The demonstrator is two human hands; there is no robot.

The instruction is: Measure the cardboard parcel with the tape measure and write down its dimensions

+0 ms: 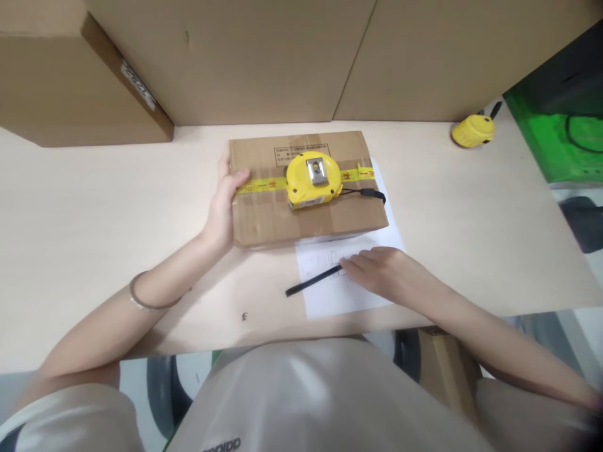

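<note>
A flat cardboard box (273, 216) sealed with yellow tape lies on the light wooden table (94, 207). A yellow tape measure (313, 180) rests on top of it, metal clip up, its black strap trailing right. My left hand (223, 207) grips the box's left edge, thumb on the top and fingers round the side. My right hand (381, 270) rests on a white sheet of paper (339, 295) just in front of the box. Its fingers are closed on the end of a black pen (313, 281), which lies pointing left.
Large cardboard boxes (70, 81) and cardboard panels (264, 56) stand along the back of the table. A second yellow tape measure (472, 130) lies at the back right. A green bin (556, 135) sits at the right edge. Chair parts show below the table's front edge.
</note>
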